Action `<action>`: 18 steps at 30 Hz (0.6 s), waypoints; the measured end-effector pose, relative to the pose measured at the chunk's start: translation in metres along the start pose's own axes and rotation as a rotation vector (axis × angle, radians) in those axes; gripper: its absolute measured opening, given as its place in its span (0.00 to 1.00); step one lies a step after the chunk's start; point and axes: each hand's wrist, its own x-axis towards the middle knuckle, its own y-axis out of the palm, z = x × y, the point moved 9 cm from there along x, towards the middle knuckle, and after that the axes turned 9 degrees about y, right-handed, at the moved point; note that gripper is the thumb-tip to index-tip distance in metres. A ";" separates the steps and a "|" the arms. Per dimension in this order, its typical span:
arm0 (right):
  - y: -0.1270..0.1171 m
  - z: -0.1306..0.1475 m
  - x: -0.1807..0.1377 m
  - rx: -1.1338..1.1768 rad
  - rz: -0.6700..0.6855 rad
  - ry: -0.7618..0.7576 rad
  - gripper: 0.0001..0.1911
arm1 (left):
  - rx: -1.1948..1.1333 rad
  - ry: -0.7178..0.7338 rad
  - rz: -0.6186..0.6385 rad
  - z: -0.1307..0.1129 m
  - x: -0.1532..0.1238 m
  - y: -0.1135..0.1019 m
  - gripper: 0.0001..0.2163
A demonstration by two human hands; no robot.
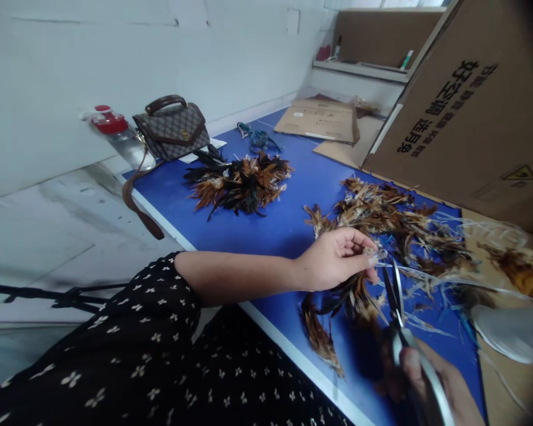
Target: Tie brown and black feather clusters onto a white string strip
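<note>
The left hand [335, 260] pinches the end of one feather bundle [359, 299] between thumb and fingers, and the right hand [446, 378] is wrapped around the handles of one pair of scissors [397, 310], whose two blades stand parted just beside the left fingertips; whether they touch the clear strip [430, 278] that runs rightward from the pinch, I cannot tell. The feather bundle is above the near part of the blue table [311, 189], its plumes hanging below the palm, brown to tan with blackish streaks, narrow and ragged; a brown strand [323, 343] droops near the white front edge [295, 355], and whether it joins the bundle is unclear. Two feather heaps lie farther out: a right heap [377, 207] of loose brown plumes behind the hands, and a left heap [244, 180], rust and black, toward the far left corner. Blue surface shows between the two heaps and from the left heap to the front edge, while the right side is crowded by scraps, a tawny tuft [526, 275], a pale rounded piece [515, 334] and one large carton [475, 136] standing upright. Along the wall side are one folded cardboard [317, 121], a tangle of teal cords [261, 140], one handbag [175, 133] with its strap hanging past the left edge, and one red-capped bottle [124, 139] beside it.
</note>
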 end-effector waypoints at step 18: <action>-0.006 -0.015 0.015 0.047 -0.043 0.150 0.37 | 0.031 -0.005 0.029 0.002 -0.005 -0.002 0.16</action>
